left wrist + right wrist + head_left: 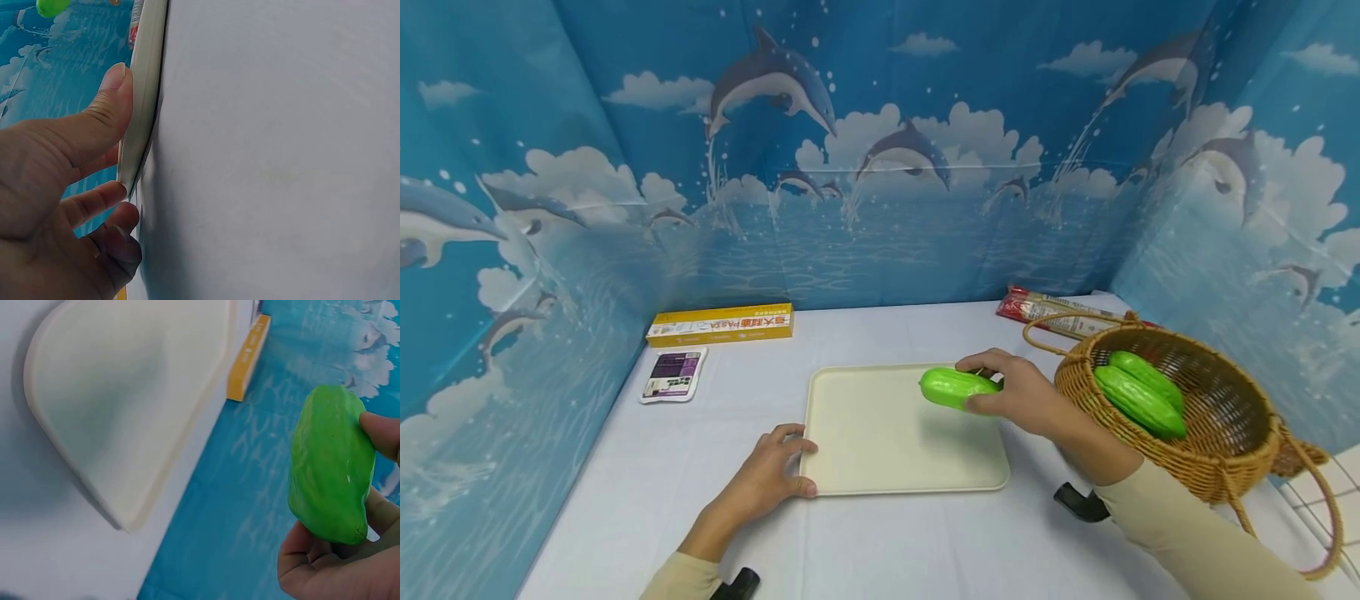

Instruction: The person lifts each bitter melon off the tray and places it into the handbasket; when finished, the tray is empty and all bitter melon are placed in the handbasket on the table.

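Observation:
My right hand (1018,393) holds a glossy green toy cucumber (953,388) above the right part of a cream tray (880,450). Thumb and fingers grip its right end in the head view. The right wrist view shows the same cucumber (331,465) clear of the tray (125,394). At the tray's left side, my left hand (767,471) grips the rim, its thumb by the near corner. In the left wrist view that hand (69,169) has its thumb along the tray's edge (142,94). More green toy cucumbers (1142,400) lie in a wicker basket (1217,467).
The basket stands right of the tray, its rope handles spread out. Behind it lies a red-and-clear packet (1052,312). A yellow pasta box (722,325) and a white-and-purple pouch (673,375) lie at the back left. A dolphin-print curtain (880,233) borders the white tablecloth (647,492).

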The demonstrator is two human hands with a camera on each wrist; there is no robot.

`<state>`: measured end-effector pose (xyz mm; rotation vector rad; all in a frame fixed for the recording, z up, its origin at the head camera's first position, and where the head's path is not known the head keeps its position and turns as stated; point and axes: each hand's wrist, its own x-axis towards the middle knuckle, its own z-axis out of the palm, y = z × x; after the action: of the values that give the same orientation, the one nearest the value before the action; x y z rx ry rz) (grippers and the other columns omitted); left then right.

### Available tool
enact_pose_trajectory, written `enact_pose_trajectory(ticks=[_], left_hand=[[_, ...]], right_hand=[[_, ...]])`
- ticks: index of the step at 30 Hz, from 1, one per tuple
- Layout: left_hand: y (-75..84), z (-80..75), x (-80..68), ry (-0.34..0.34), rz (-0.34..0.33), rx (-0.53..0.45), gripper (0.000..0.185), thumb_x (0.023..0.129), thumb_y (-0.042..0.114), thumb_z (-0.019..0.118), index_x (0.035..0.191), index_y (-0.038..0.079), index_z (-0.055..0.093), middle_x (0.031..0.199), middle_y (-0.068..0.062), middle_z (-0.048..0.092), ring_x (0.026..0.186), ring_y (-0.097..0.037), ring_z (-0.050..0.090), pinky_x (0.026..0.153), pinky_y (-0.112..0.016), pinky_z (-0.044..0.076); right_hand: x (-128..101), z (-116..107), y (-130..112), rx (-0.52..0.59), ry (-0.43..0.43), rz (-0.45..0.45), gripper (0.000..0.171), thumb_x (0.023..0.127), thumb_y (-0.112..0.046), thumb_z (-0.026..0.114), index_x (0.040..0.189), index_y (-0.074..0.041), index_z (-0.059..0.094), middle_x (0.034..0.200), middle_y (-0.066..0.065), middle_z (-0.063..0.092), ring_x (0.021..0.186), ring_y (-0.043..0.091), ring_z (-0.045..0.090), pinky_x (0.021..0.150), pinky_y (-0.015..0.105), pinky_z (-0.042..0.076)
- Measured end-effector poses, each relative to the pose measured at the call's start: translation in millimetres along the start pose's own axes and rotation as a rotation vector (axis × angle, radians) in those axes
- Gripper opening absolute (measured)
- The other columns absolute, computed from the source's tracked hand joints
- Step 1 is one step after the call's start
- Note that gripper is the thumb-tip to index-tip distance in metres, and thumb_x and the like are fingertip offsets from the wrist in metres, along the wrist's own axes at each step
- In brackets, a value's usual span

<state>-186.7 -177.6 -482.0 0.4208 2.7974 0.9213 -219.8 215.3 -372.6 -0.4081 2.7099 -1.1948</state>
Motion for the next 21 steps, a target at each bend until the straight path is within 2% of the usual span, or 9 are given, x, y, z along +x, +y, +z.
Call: enact_pose_trajectory(ticks=[3, 8, 11, 15, 21], left_hand=[[-0.1, -0.4, 0.0, 0.009, 0.005, -0.001, 0.058, 0.069, 0.031, 0.089, 0.122, 0.014, 0.071, 0.150, -0.012, 0.049, 0.130, -0.036, 0.047, 0.107, -0.055, 0.044], [0.4, -0.4, -0.8, 0.007, 0.006, -0.012, 0.059, 0.069, 0.031, 0.090, 0.121, 0.013, 0.071, 0.149, -0.012, 0.049, 0.131, -0.038, 0.047, 0.107, -0.055, 0.043], [0.4, 0.0, -1.0, 0.005, 0.006, -0.002, 0.059, 0.068, 0.031, 0.090, 0.121, 0.013, 0.071, 0.149, -0.012, 0.049, 0.130, -0.038, 0.047, 0.107, -0.055, 0.043], [0.7, -0.2, -0.4, 0.003, 0.007, 0.011, 0.059, 0.068, 0.032, 0.090, 0.121, 0.013, 0.071, 0.149, -0.012, 0.049, 0.131, -0.038, 0.047, 0.106, -0.056, 0.044], [1.0, -0.1, 1.3, -0.003, 0.004, 0.021, 0.059, 0.068, 0.032, 0.090, 0.121, 0.013, 0.071, 0.149, -0.012, 0.050, 0.131, -0.038, 0.048, 0.107, -0.055, 0.044]], right_hand=[[-13, -13, -7, -0.003, 0.010, -0.028, 0.047, 0.087, -0.023, 0.078, 0.130, -0.011, 0.065, 0.122, 0.008, 0.062, 0.103, 0.026, 0.056, 0.083, 0.039, 0.050], [-35, -39, -12, -0.034, 0.010, -0.016, 0.044, 0.089, -0.024, 0.078, 0.130, -0.016, 0.065, 0.120, 0.008, 0.061, 0.101, 0.027, 0.056, 0.077, 0.039, 0.051], [-45, -56, -12, -0.083, 0.022, -0.005, 0.046, 0.090, -0.026, 0.078, 0.133, -0.017, 0.063, 0.128, 0.011, 0.058, 0.102, 0.028, 0.056, 0.075, 0.038, 0.051], [-54, -75, -9, -0.121, 0.032, 0.028, 0.053, 0.091, -0.030, 0.077, 0.139, -0.016, 0.059, 0.135, 0.016, 0.056, 0.103, 0.030, 0.056, 0.073, 0.038, 0.050], [-63, -97, -6, -0.154, 0.048, 0.051, 0.056, 0.093, -0.033, 0.076, 0.142, -0.016, 0.056, 0.133, 0.016, 0.054, 0.104, 0.031, 0.055, 0.075, 0.040, 0.049]])
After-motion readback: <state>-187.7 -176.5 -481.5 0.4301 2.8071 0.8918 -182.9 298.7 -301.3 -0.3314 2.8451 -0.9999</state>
